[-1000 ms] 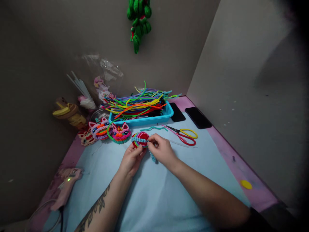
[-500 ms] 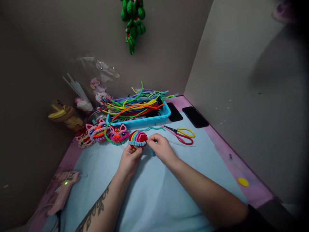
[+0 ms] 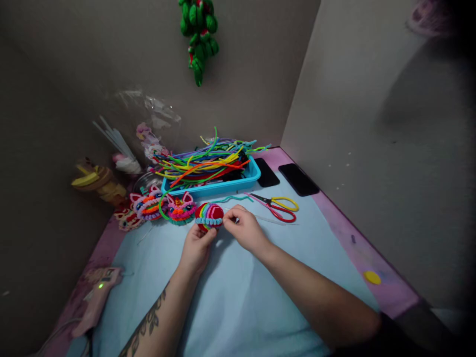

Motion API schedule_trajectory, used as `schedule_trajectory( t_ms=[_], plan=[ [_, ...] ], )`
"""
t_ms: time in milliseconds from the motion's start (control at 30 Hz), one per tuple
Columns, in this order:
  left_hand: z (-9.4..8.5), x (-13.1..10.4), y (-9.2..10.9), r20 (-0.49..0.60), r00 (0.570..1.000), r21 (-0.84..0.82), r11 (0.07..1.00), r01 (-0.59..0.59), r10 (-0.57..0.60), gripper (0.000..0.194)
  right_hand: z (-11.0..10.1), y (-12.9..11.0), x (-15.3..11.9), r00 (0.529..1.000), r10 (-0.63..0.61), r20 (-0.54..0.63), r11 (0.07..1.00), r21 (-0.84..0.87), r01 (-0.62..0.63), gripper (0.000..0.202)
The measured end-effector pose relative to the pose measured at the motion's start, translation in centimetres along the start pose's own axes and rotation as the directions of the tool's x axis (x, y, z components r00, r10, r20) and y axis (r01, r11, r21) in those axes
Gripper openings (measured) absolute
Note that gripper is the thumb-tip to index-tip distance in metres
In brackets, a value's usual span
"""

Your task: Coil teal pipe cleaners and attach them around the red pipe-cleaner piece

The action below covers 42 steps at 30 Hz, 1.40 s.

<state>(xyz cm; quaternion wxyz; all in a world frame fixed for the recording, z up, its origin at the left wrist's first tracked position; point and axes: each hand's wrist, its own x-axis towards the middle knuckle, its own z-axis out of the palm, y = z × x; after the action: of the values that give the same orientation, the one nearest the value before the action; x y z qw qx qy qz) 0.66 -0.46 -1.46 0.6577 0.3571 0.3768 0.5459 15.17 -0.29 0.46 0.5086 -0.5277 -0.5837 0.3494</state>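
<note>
A striped red and rainbow pipe-cleaner piece (image 3: 209,215), with a light blue twisted band across it, is held above the blue cloth (image 3: 238,297). My left hand (image 3: 196,247) grips it from below, thumb against its lower front. At its right edge, my right hand (image 3: 243,227) is pinched; the fingers hide what they hold, probably the end of the light blue band. Just left of the piece sits a pink cat-like head (image 3: 181,209) with a horn, and beside that another colourful head (image 3: 149,204).
Behind the hands stands a blue tray (image 3: 211,188) of pipe cleaners. Scissors (image 3: 277,206) and two phones (image 3: 298,180) lie at the right. A pink power strip (image 3: 97,300) is at the left, a yellow disc (image 3: 372,277) at the right edge.
The view has shifted slightly. The light blue strand that hung below my right hand no longer shows there. My left hand keeps its grip on the striped piece.
</note>
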Motion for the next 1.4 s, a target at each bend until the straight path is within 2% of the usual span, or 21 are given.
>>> schedule_trajectory(
  t_ms=[133, 300, 467, 967, 1067, 1200, 1267, 1400],
  plan=[
    [0.3, -0.1, 0.1, 0.022, 0.998, -0.103, 0.992, 0.065, -0.063, 0.036, 0.1, 0.1, -0.1, 0.989, -0.135, -0.060, 0.990, -0.058, 0.132, 0.008],
    [0.2, 0.0, 0.1, 0.011, 0.995, -0.161, 0.982, 0.100, -0.099, 0.033, 0.3, 0.7, -0.5, 0.927, -0.374, -0.038, 0.910, -0.208, 0.358, 0.010],
    [0.2, 0.0, 0.2, 0.022, 0.993, -0.213, 0.970, 0.119, -0.117, 0.032, 0.6, 1.3, -0.7, 0.877, -0.480, -0.031, 0.841, -0.299, 0.450, 0.015],
    [0.2, -0.2, 0.2, 0.023, 0.996, -0.183, 0.979, 0.092, -0.089, 0.033, 0.6, 1.1, -0.6, 0.889, -0.454, -0.051, 0.858, -0.295, 0.421, 0.010],
    [0.2, -0.2, 0.2, 0.016, 0.998, -0.153, 0.986, 0.060, -0.058, 0.032, 0.6, 0.9, -0.7, 0.912, -0.406, -0.054, 0.884, -0.277, 0.377, 0.009],
    [0.4, -0.3, 0.2, 0.004, 1.000, -0.087, 0.996, 0.004, -0.003, 0.030, 0.7, 0.6, -0.7, 0.961, -0.257, -0.105, 0.955, -0.178, 0.236, 0.010],
    [0.4, -0.3, 0.2, -0.003, 1.000, -0.066, 0.998, 0.000, -0.001, 0.031, 0.8, 0.7, -0.7, 0.969, -0.221, -0.112, 0.967, -0.154, 0.203, 0.010],
    [0.3, -0.3, 0.4, -0.010, 0.997, -0.105, 0.992, 0.069, -0.070, 0.035, 0.9, 0.8, -0.7, 0.954, -0.285, -0.095, 0.947, -0.181, 0.264, 0.009]
  ],
)
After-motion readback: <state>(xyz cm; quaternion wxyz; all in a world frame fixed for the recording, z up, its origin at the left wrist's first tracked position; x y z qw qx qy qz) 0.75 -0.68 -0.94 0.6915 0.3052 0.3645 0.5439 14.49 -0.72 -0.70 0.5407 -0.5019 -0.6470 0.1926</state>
